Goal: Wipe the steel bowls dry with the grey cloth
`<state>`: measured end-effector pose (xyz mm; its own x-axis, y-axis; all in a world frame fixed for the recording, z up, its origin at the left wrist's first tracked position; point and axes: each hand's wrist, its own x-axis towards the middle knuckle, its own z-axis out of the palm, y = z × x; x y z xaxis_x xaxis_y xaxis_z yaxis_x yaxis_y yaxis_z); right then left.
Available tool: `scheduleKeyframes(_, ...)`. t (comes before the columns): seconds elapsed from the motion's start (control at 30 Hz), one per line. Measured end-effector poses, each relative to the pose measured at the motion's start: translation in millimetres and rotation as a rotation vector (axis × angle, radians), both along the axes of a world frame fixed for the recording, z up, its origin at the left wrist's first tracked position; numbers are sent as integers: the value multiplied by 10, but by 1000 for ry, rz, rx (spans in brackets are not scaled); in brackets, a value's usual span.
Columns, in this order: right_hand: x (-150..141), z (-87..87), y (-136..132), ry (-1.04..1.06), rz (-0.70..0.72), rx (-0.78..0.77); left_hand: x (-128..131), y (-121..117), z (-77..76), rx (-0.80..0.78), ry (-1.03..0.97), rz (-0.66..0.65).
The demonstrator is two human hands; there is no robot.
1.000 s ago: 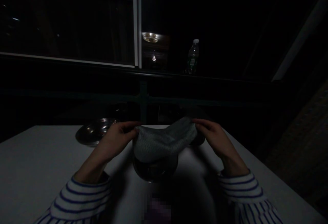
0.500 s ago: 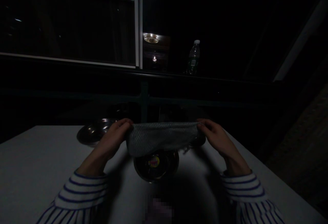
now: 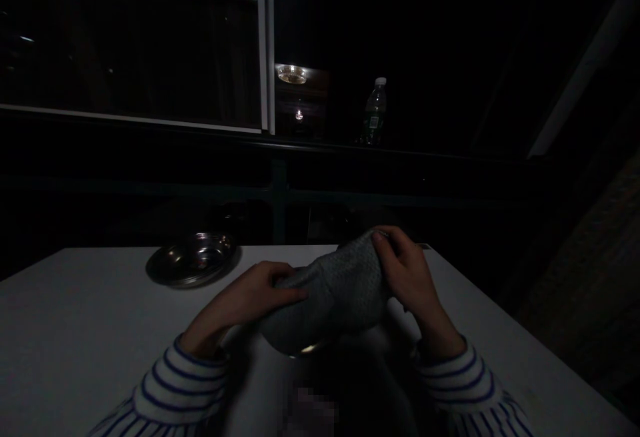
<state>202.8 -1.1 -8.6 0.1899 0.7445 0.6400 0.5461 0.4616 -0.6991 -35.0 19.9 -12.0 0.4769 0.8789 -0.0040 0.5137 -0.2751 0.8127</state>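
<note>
Left hand (image 3: 254, 295), head view: shifted inward and lower since the earlier frame, its thumb now laid along the near face of the grey cloth (image 3: 340, 297), fingers curled behind, a loose hold. Right hand (image 3: 407, 275): little moved, pinching the opposite upper corner between thumb and fingers. Grey cloth: formerly stretched level, now slanted, right end higher, sagging in front of the metal bowl (image 3: 296, 354). Judged effect: tension released, a fresh grip being taken on the left, the fabric not settled.

Also changed: shallow metal dish (image 3: 190, 269), now unobstructed by the left hand, near the far edge of the white surface (image 3: 100, 337), towards its far left corner. Bowl: mid-surface, well in from both side edges; cloth above it, contact between them not determinable.

Hidden or doubtful: bowl interior and the coloured label formerly visible there, both covered; only the bowl's near rim shows, with one bright glint. Left fingertips out of sight behind the fabric. Surface's near edge cut off; pixelated patch (image 3: 309, 411) there, unreadable. Bottle (image 3: 376, 113), beyond the far edge: label too dark to read.
</note>
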Motion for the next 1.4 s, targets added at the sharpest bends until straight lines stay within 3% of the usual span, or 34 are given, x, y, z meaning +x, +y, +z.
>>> scheduleKeyframes(0.1, -56, 0, -66, -87, -22, 72, 86, 10, -75, -39, -31, 55)
scheduleKeyframes(0.23, -160, -29, -130, -237, -33, 169, 204, 10, -92, -159, -359, 205)
scheduleKeyframes(0.37, -389, -123, -156, -517, 249, 269, 309, -48, -28, -366, -723, 281)
scheduleKeyframes(0.47, -536, -215, -136, -737, 407, 283, 327, -86, 2, -539, -843, 232)
scheduleKeyframes(0.57, -563, -276, -102, -855, 462, 257, 311, -72, -10, -453, -890, 282)
scheduleKeyframes(0.73, -505, -326, -55, -652, 319, 131, 336, -69, -23, -385, -970, 337)
scheduleKeyframes(0.87, -527, -394, 2, -537, 303, -15, 400, -198, 9, -540, -1054, 132)
scheduleKeyframes(0.97, -544, -435, 64, -365, 326, 26, 426, -273, 11, -591, -1071, -15)
scheduleKeyframes(1.1, -527, -465, 120, -145, 350, 53, 390, -260, 4, -551, -976, -77)
scheduleKeyframes(1.17, -495, -470, 125, -69, 329, 3, 306, -226, 5, -458, -841, 12)
scheduleKeyframes(1.27, -431, -479, 134, -49, 288, -74, 86, -166, -67, -208, -636, 333)
scheduleKeyframes(1.33, -410, -500, 162, -155, 274, -84, -72, -127, -219, -122, -548, 536)
scheduleKeyframes(1.4, -435, -546, 210, -407, 271, -104, -179, -98, -455, -131, -434, 613)
